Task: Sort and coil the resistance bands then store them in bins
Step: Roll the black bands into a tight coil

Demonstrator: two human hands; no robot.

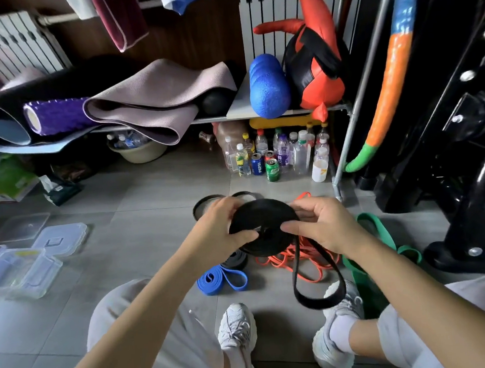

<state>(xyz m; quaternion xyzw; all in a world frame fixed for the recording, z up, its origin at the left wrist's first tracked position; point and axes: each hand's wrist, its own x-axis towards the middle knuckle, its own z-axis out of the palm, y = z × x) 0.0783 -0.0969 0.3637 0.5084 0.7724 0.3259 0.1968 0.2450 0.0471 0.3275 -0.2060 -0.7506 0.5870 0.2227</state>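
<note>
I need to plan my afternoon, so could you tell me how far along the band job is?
Done: nothing clearly binned. In hand: left hand and right hand coil a black band, tail hanging. Left: blue band, orange band, green band on the floor; bins open.

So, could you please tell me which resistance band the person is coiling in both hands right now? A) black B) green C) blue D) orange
A: the left hand and right hand grip the black band as a coil, its tail hanging, while the blue band, orange band and green band lie on the floor.
</note>
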